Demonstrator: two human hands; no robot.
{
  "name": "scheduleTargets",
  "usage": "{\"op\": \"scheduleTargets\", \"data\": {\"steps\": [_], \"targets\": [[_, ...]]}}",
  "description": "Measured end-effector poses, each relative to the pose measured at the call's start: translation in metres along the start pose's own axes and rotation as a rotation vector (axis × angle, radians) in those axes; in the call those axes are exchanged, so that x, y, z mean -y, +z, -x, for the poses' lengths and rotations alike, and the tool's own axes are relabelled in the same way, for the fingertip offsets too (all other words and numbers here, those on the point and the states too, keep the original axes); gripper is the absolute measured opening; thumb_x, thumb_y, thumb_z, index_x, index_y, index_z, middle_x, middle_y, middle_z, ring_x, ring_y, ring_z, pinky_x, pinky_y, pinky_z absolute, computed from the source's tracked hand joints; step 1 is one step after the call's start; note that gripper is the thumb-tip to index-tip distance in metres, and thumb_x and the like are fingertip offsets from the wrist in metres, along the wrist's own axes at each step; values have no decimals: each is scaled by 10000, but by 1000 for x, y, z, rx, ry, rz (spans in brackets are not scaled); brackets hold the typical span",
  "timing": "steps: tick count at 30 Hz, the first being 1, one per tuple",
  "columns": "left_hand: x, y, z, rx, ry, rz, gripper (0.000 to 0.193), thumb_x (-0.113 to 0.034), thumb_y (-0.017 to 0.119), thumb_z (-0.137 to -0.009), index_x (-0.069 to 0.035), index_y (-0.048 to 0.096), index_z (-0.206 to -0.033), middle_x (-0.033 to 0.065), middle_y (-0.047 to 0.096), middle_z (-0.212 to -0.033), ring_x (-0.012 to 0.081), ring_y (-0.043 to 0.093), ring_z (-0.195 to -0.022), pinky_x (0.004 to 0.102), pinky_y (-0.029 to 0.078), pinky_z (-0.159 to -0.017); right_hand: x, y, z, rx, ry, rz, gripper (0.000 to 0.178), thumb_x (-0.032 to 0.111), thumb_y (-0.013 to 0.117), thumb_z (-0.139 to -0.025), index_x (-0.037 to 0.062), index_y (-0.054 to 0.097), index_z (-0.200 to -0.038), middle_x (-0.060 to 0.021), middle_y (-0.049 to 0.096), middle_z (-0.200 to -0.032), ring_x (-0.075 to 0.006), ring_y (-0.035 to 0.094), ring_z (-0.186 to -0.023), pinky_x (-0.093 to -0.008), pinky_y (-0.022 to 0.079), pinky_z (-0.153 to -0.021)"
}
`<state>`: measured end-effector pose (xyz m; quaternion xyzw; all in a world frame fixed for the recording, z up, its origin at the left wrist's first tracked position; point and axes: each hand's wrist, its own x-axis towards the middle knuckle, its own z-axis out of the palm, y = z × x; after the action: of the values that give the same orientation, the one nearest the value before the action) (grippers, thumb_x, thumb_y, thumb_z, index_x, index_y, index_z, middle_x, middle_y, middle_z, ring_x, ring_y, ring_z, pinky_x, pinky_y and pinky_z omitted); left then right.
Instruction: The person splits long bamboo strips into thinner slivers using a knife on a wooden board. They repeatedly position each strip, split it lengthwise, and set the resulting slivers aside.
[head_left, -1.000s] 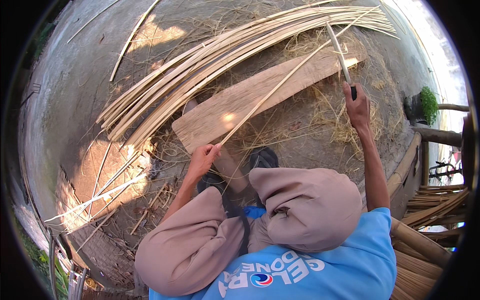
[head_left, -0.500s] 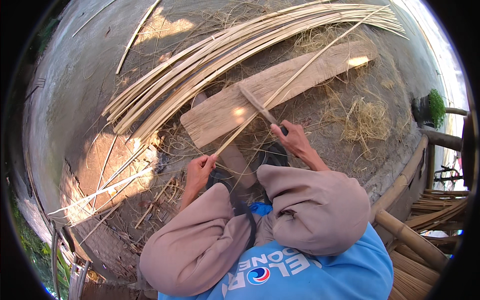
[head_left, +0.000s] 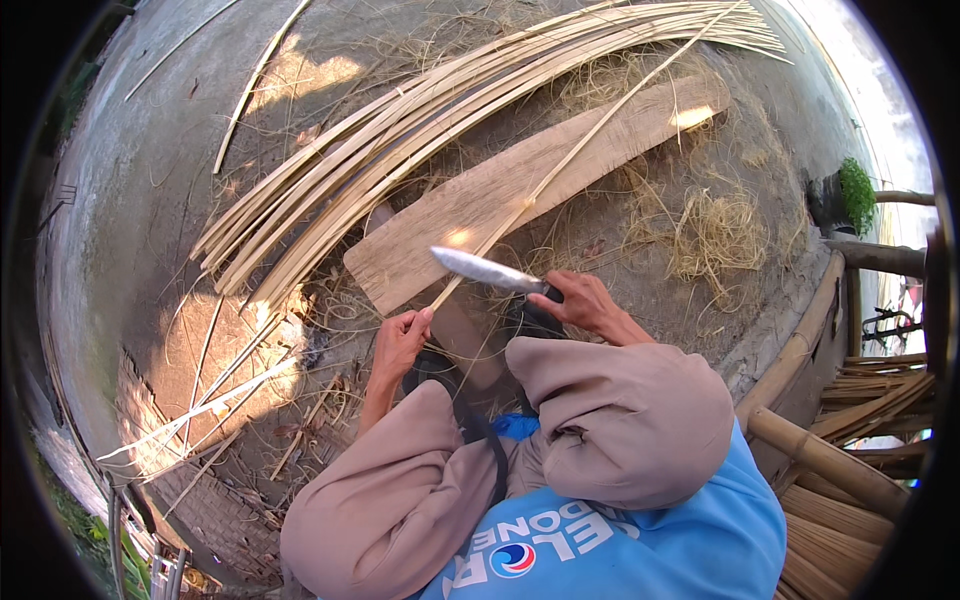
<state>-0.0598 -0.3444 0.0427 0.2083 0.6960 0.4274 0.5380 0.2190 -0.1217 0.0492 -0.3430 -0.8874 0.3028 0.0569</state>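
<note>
My left hand (head_left: 402, 340) is closed on the near end of a long pale bamboo strip (head_left: 575, 155). The strip slants away to the far right across a wooden board (head_left: 420, 232). In my right hand (head_left: 588, 302) is a knife (head_left: 485, 268), gripped by its dark handle. The blade points left and lies over the strip near the board's front edge; whether it touches the strip I cannot tell. Beyond the board a bundle of similar bamboo strips (head_left: 400, 130) is spread along the ground.
Thin curled shavings (head_left: 715, 235) are heaped right of the board. Several loose strips (head_left: 215, 400) lie at the left in sunlight. On the right are a bamboo pole rail (head_left: 820, 460), stacked split bamboo (head_left: 830, 530) and a potted green plant (head_left: 856, 195).
My right hand has drawn the knife nearer along the strip, and its blade has turned to point more leftward. My left hand keeps its hold on the strip's end.
</note>
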Motion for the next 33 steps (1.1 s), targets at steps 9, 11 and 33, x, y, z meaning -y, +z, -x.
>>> {"op": "scheduleTargets", "data": {"steps": [9,11,33], "targets": [[13,4,-2,48,-69,218,469,-396,636,-1056,-53,581,-741,-74,408,-575,29,338,-493,234,244,-475,-22,-9,-14,-122,53,-13,597,546,633,-997,5,572,-752,-154,565,-573,-269,631,-547,-423,480,-527],[7,4,-7,86,-61,216,468,-401,635,-1056,-55,579,-746,-74,408,-580,28,330,-492,233,255,-477,-34,-8,-8,-179,-64,77,620,557,624,-1002,3,571,-730,-134,561,-564,-233,623,-532,-398,471,-505],[12,5,-12,146,-468,1135,409,-238,565,-1076,-172,459,-686,-66,312,-479,99,306,-420,291,372,-601,11,8,-7,-93,-34,-125,557,546,664,-974,2,652,-854,-182,601,-621,-333,609,-565,-449,472,-566]]}}
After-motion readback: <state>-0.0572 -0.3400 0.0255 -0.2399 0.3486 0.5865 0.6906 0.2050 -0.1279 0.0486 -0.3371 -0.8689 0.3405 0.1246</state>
